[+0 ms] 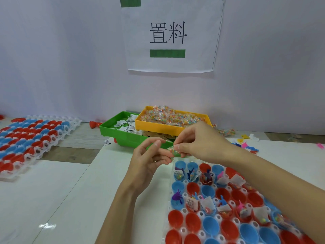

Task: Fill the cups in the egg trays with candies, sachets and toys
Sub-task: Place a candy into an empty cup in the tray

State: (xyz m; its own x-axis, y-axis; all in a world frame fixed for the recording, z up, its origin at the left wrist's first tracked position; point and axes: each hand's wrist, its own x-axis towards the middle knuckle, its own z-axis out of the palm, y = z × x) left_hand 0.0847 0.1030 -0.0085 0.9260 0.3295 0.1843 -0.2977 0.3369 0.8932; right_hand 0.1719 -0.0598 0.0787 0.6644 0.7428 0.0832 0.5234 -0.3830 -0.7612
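Fingers met right over the top edge of the tray: the right hand (198,143) pinched a small clear candy packet (173,150) between thumb and forefinger, and the left hand (149,160), palm up with fingers curled, had its fingertips (159,144) on the same packet. The packet hung just above the nearest white plastic egg tray (183,211), above its far-left corner. That tray carried red and blue plastic half-egg cups (193,222); the cups of its far rows already held white paper sachets (190,204), candy packets and little toys, among them a purple rubbery figure (177,197), and the nearer cups sat bare. Behind the hands a yellow plastic bin (158,125) was heaped with candy packets, resting partly on a green plastic bin (121,136) of white sachets. Far left lay a second egg tray (38,152) of red and blue cups. Loose small coloured toys (246,145) were scattered on the table at right. A white paper sign (172,36) hung on the wall.
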